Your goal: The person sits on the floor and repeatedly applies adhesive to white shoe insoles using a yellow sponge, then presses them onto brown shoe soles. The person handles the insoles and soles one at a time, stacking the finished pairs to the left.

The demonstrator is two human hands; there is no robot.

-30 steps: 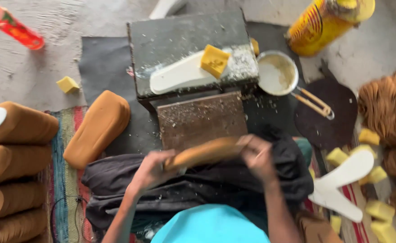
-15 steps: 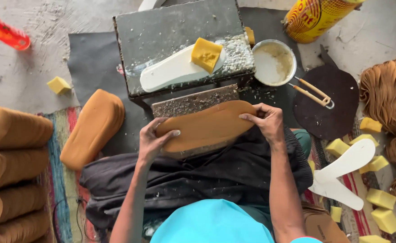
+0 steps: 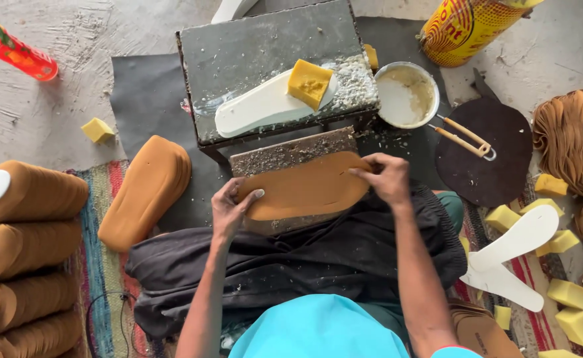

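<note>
**On the lap board: a tan insole pressed flat between two hands**

Head view. At the near centre, the left hand (image 3: pixel 232 209) and the right hand (image 3: pixel 384 178) close on opposite ends of one tan sole piece (image 3: pixel 301 192): the left thumb and fingers pinch its left end, and the right fingers curl over its right tip. It lies flat on a crusted work board (image 3: pixel 285 154) that rests on the person's dark-draped lap, touching the near edge of a grey metal block (image 3: pixel 271 50).

Stage of work, as a judgement. The piece in hand appears to be seated and smoothed rather than freshly glued. Finished-looking tan-covered pieces lie in a low stack (image 3: pixel 145 189) at the left and in larger stacks (image 3: pixel 26 195) at the far left edge. Bare white insoles remain, so the batch looks part done.

Count.
- Tan piece in hand: one.
- White insoles: one on the grey block (image 3: pixel 258 109), and two crossed on the floor (image 3: pixel 510 255) at the right. White ends also show on two of the far-left stacks.
- Yellow sponge blocks: one on the white insole atop the block (image 3: pixel 310 83), one alone on the floor (image 3: pixel 98 129) at the far left, and about eight scattered at the right (image 3: pixel 573 311). A further yellow scrap behind the block is unclear.
- Round bowl of pale paste (image 3: pixel 405 94): one, with one pair of tongs (image 3: pixel 464 138) beside it on a dark round mat (image 3: pixel 490 159).
- Yellow can (image 3: pixel 470 26): one, far right.
- Red bottle (image 3: pixel 13 48): one, far left.
- Bundles of tan strips (image 3: pixel 573 139) at the right edge: too overlapped to count.
</note>
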